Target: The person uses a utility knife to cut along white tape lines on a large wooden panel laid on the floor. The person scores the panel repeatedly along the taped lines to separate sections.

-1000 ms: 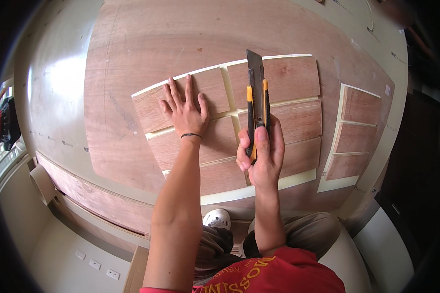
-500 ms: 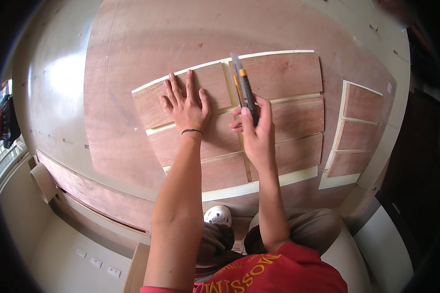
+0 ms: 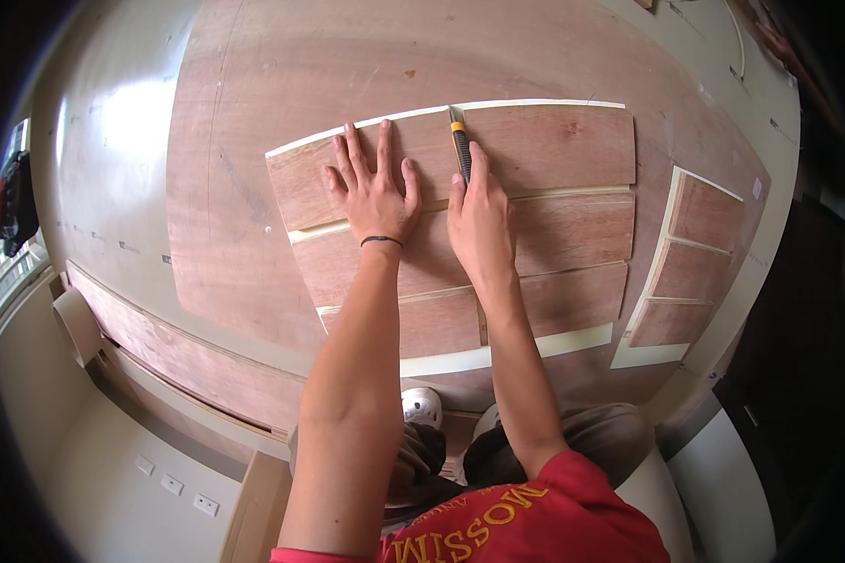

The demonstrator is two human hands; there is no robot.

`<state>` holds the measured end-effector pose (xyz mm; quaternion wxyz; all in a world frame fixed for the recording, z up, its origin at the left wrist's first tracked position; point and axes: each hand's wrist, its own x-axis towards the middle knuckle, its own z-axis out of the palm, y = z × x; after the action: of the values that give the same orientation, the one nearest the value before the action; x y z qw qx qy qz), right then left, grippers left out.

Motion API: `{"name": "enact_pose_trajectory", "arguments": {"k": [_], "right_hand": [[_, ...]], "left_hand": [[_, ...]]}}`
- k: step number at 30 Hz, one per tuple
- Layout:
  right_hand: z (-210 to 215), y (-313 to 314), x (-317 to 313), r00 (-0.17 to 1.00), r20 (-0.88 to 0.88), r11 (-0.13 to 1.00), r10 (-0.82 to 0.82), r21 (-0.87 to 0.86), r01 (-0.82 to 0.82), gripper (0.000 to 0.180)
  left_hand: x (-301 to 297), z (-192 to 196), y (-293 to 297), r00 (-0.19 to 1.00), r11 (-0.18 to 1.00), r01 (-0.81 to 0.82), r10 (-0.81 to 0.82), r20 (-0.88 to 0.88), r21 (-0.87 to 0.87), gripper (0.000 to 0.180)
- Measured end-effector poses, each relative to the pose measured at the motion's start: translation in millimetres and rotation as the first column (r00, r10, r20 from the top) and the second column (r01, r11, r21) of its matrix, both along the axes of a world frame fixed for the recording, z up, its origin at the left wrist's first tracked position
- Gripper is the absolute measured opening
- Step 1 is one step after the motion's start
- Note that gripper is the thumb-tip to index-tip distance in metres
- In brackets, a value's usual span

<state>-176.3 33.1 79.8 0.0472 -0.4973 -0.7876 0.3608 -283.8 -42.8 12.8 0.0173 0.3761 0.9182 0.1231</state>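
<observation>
My left hand [image 3: 377, 195] lies flat, fingers spread, on the upper left wood panel [image 3: 296, 188]. Close by, my right hand [image 3: 483, 211] grips a utility knife [image 3: 461, 150] with a black and yellow body. The knife's blade is out, and its tip is at the white upper edge of the backing sheet [image 3: 526, 103], between the upper left panel and the upper right wood panel [image 3: 559, 141]. More reddish-brown panels lie in rows on the same pale sheet below, with narrow pale gaps between the rows. My forearms and right hand hide part of them.
To the right, a smaller pale sheet [image 3: 640, 324] carries 3 small wood panels [image 3: 692, 267]. Everything lies on a large plywood board [image 3: 244, 103]. At the lower left stand a long wooden strip [image 3: 178, 328] and a wall with several white sockets [image 3: 172, 484]. A white shoe [image 3: 422, 406] shows below.
My right hand has brought the knife down from above the panels, its tip now at the sheet's upper edge. My left hand stays pressed on the panel. The view has shifted slightly.
</observation>
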Motion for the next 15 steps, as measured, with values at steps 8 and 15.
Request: {"name": "enact_pose_trajectory", "arguments": {"k": [8,15], "right_hand": [[16.5,23.0,-23.2,0.988,0.15,0.995,0.045,-0.094,-0.031,0.028],[11.1,41.0,-23.1,0.963,0.212,0.977,0.167,-0.165,-0.133,0.031]], "left_hand": [[0.7,2.2,-2.9,1.0,1.0,-0.006,0.006,0.006,0.011,0.06],[2.7,4.3,-5.8,0.999,1.0,-0.019,0.019,0.03,-0.003,0.062]]}}
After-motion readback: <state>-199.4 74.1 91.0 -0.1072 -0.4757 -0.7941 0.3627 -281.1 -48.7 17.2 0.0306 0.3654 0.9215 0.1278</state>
